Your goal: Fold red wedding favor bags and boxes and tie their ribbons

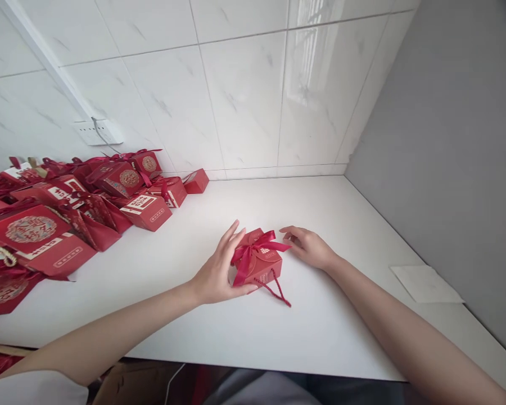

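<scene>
A small red gift box sits on the white table, with a shiny red ribbon bow tied over its scalloped top. A twisted red cord handle hangs from its near side onto the tabletop. My left hand is around the box's left side, thumb along the near lower edge and fingers at the far left corner. Just right of the box, my right hand has its fingers loosely bent and apart, close to the ribbon's right tail. Whether its thumb touches that tail I cannot tell.
Many red gift boxes with ribbons are piled on the table's left. Behind stands a tiled wall with a socket panel and cable. A whitish flat sheet lies at the right, by a grey partition.
</scene>
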`<state>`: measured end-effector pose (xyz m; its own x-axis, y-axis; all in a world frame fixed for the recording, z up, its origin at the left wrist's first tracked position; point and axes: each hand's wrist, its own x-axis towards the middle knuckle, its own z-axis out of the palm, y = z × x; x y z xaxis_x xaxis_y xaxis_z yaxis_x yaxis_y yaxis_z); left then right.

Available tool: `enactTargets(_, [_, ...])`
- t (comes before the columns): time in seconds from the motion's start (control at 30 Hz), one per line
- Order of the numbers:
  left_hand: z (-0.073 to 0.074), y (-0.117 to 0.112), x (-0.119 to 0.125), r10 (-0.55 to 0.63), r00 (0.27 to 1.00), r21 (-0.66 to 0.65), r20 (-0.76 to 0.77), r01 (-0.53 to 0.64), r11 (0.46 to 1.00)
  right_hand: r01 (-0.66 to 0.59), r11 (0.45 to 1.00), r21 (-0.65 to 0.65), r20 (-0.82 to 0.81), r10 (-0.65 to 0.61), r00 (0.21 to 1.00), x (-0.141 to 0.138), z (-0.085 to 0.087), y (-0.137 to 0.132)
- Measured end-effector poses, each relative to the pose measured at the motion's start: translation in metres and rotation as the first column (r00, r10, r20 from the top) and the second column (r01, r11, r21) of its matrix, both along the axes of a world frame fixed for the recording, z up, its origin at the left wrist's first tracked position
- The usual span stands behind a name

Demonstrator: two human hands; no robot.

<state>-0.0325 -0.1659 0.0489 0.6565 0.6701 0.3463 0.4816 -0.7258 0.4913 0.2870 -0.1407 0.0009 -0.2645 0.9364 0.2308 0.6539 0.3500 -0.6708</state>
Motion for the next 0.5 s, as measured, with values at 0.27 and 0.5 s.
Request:
enactTargets(0.27, [-0.038,0.049,0.022,0.142,0.962,-0.411,0.232,-0.035,0.911,0.016,0.998,-0.054,-0.255,-0.030,0.967,-0.002,-0.007,0.017])
enactTargets(0.5, [-0.034,0.128,0.067,-0.012,0.993,-0.446,0.121,0.065,0.892,0.209,0.961,-0.183,-0.390,-0.266,0.881,0.022,-0.011,0.077])
